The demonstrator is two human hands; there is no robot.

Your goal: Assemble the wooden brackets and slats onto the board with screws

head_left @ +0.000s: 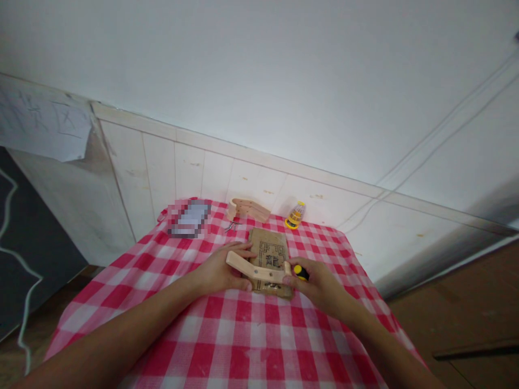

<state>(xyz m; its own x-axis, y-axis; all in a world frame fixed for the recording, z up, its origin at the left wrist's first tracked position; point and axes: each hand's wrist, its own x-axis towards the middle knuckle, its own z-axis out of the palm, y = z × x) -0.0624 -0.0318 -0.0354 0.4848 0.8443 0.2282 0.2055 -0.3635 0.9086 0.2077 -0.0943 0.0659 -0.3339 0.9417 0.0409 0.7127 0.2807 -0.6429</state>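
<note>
A pale, bent wooden piece [259, 271] with small dark screws or holes lies across a brown cardboard box [267, 240] printed with black patterns. My left hand [227, 268] rests at the box's left edge, thumb and fingers apart, with the wood's left end above it. At the other end, the thumb and index finger of my right hand [318, 281] are closed on the wooden piece. A yellow and black handle [300, 272], like a screwdriver's, shows between that thumb and index finger; its shaft is hidden.
Behind the box stand a second curved wooden piece [248, 208] and a yellow-labelled clear container [295, 215]. Small metal parts [232, 226] lie close by. A phone-like blurred object [190, 219] is at the back left. The checked tablecloth [251, 346] reaches the wall [259, 108].
</note>
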